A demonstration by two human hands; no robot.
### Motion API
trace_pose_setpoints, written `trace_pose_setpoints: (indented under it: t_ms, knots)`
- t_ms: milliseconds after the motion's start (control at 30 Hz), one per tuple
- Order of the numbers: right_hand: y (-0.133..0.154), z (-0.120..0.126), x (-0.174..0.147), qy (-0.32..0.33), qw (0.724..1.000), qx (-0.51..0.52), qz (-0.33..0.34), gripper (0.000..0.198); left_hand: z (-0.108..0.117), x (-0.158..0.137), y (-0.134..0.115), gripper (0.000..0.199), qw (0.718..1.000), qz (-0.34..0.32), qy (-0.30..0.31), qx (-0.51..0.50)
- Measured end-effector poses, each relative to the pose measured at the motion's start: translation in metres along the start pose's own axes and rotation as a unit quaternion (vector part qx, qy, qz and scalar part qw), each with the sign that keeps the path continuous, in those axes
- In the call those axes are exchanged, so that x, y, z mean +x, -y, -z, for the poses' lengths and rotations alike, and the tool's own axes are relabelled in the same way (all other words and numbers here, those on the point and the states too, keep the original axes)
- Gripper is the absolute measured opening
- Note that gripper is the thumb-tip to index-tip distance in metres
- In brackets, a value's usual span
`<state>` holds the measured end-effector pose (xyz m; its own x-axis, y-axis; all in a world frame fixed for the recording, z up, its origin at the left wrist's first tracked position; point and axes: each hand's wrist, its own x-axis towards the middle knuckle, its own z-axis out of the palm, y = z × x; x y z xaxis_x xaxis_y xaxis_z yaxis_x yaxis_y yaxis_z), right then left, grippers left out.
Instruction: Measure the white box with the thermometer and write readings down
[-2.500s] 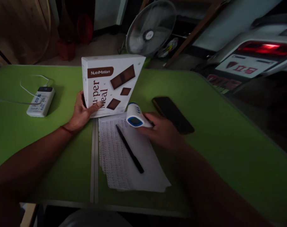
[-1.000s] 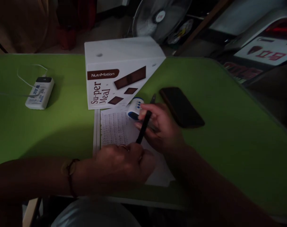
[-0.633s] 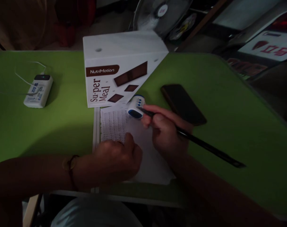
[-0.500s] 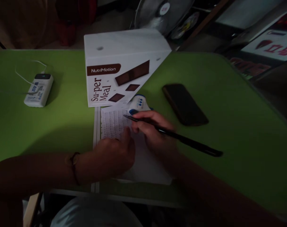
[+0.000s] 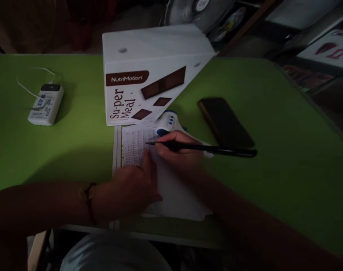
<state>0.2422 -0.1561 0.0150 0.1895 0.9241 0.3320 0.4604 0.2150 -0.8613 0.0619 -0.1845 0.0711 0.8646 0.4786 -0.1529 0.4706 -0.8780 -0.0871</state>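
In my right hand [image 5: 181,152] is a long black pen [image 5: 224,150], pinched near its tip. The tip points left, at or just above a sheet of paper [image 5: 177,195] whose upper left part carries dense rows of small marks. My left hand [image 5: 136,184] rests on the sheet, index finger and thumb stretched out, the other fingers curled under and partly hidden. Its index fingertip lies just below the pen tip. A white and blue handheld device [image 5: 168,122], like an infrared thermometer, lies behind my right hand, which partly covers it.
A white NutriMotion box [image 5: 157,47] stands at the sheet's far edge. A dark phone [image 5: 226,122] lies to the right on the green table [image 5: 287,162]. A white power bank [image 5: 47,105] with a cable lies on the left. A fan [image 5: 199,11] is beyond the table.
My right hand has moved slightly left and down, and the pen has swung to lie nearly level. My left thumb has stretched out to the right. The view has shifted slightly.
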Motion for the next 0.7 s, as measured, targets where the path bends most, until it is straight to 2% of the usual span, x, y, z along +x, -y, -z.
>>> trace_pose_setpoints:
  t_ms: [100,300,533,700]
  knots:
    - [0.0022,0.0014,-0.0008,0.022,0.999,-0.024,0.005,0.007,-0.0001,0.0001,-0.0008,0.096,1.0,0.004,0.003,-0.004]
    - [-0.0014,-0.0009,-0.0029,-0.011,0.999,-0.041,0.031,0.007,-0.0009,0.0016,-0.0029,0.089,0.999,0.017,0.005,-0.027]
    - [-0.0019,0.0005,-0.0039,0.011,0.999,-0.049,0.017,0.008,0.0055,0.0028,-0.0011,0.091,0.999,0.009,0.032,-0.018]
    - [-0.0001,0.0014,-0.0028,0.026,0.998,-0.054,0.026,0.011,0.0017,0.0026,-0.0024,0.093,0.999,0.01,0.016,-0.029]
